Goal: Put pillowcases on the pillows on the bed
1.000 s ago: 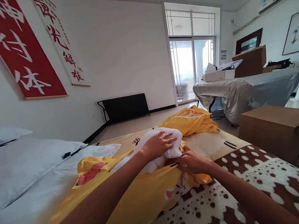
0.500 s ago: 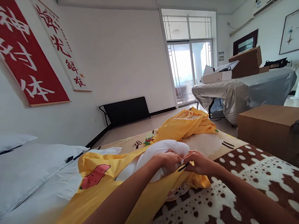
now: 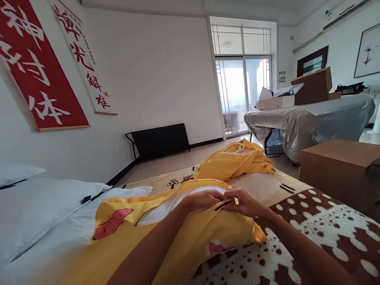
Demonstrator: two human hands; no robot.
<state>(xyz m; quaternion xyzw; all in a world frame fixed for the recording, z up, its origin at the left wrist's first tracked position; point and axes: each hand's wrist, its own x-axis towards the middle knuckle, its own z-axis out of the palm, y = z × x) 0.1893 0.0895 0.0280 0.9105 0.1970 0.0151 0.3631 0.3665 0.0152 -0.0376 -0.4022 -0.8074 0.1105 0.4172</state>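
A white pillow (image 3: 167, 206) lies mostly inside a yellow cartoon-print pillowcase (image 3: 188, 239) on the bed. My left hand (image 3: 202, 199) is closed on the yellow cloth at the case's open end. My right hand (image 3: 244, 202) is right beside it, fingers pinched on the cloth edge near a small black zipper pull (image 3: 223, 205). The two hands nearly touch. Only a strip of white pillow shows through the opening.
A second yellow cloth (image 3: 236, 159) is heaped at the far bed edge. White pillows (image 3: 32, 212) lie at left. A brown spotted blanket (image 3: 310, 238) covers the right side. A wooden box (image 3: 345, 169) and a covered table (image 3: 311, 120) with cartons stand beyond.
The yellow pillowcase has been pulled over the pillow's end, hiding most of the white. My left hand went from lying flat on the pillow to gripping the cloth beside my right hand.
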